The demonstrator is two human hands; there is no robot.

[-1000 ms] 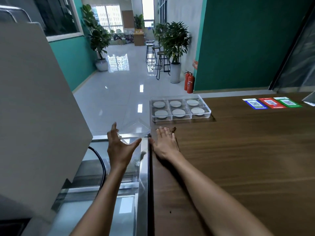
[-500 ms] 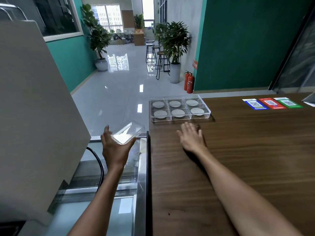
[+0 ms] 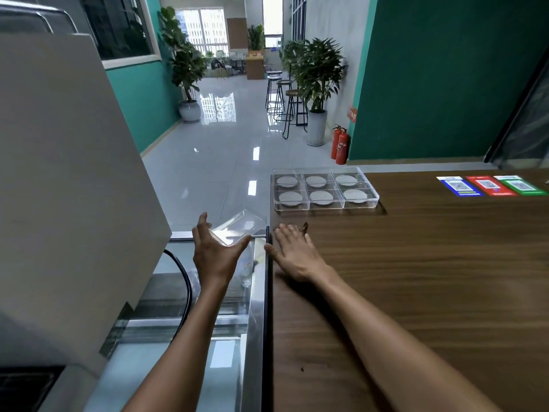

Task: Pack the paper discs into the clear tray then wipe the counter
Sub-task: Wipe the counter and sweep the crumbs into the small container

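The tray (image 3: 325, 188) sits at the counter's (image 3: 416, 278) far left corner, a disc (image 3: 320, 197) in each of six compartments. Three code stickers (image 3: 491, 185) (unreadable) lie far right. The left hand (image 3: 218, 251) grips a clear lid (image 3: 237, 226) off the edge; the right hand (image 3: 294, 252) rests flat, fingers straight, over brown crumbs (image 3: 304, 226).

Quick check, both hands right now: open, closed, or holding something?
Left hand: holds a small clear plastic container between thumb and fingers, off the counter's edge.
Right hand: open, flat on the brown wooden counter, holding nothing.
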